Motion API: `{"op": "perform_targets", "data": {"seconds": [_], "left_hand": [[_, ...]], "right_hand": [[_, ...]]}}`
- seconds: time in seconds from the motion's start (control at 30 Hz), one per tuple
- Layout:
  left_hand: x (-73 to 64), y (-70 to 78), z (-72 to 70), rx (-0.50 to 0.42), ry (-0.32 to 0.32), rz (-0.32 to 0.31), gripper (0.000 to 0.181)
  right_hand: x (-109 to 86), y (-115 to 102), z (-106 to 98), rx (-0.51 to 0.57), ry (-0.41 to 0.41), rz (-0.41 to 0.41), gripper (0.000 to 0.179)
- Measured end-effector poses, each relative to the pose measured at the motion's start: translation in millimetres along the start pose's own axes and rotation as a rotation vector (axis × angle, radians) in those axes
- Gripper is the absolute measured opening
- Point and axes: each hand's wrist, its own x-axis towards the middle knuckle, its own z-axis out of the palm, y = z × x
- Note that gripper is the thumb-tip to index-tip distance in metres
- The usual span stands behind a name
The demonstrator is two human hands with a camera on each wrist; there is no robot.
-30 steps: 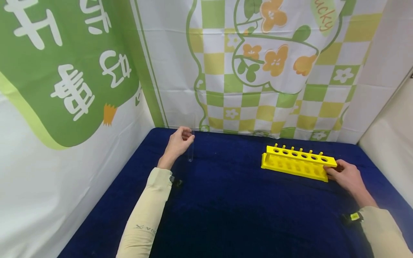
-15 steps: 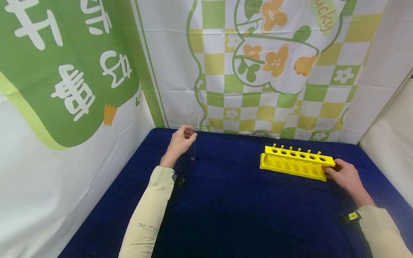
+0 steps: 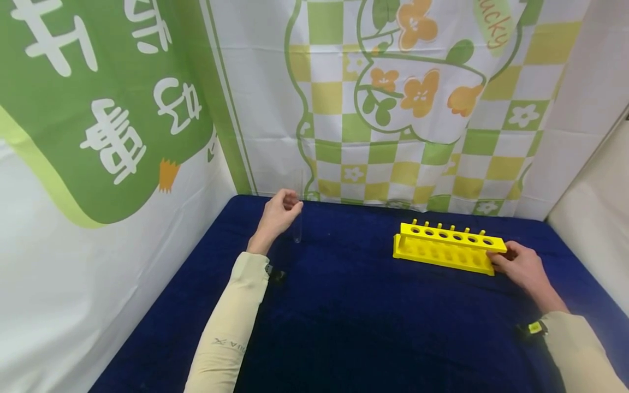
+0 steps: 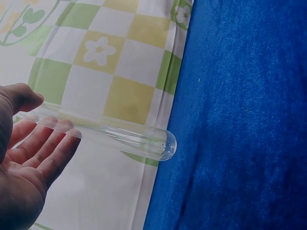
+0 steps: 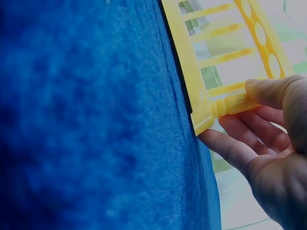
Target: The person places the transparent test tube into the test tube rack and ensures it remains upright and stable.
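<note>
My left hand (image 3: 279,215) pinches a clear glass test tube (image 4: 139,139) between thumb and fingers. The tube stands upright in the head view, its rounded end pointing down over the blue cloth. At the right, my right hand (image 3: 523,267) grips the end post of a yellow test tube rack (image 3: 447,248). In the right wrist view the thumb lies on the post of the rack (image 5: 225,103), with fingers curled behind it and one fingertip at the base corner. A row of round holes runs along the rack's upper bar, with several pegs behind; no tubes show in them.
A dark blue cloth covers the table (image 3: 344,316). Behind it hangs a patterned curtain (image 3: 265,109) in green, yellow and white, and a green and white curtain (image 3: 162,262) closes off the left side.
My left hand has moved slightly right with the test tube. The rack has slid a little to the left along with my right hand.
</note>
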Motion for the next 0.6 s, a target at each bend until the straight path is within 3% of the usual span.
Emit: {"op": "perform_targets", "data": {"seconds": [0.6], "left_hand": [[-2.3, 4.4, 1.0, -0.003, -0.005, 0.006, 0.042]], "right_hand": [[1.9, -4.2, 3.5, 0.044, -0.012, -0.016, 0.043]]}}
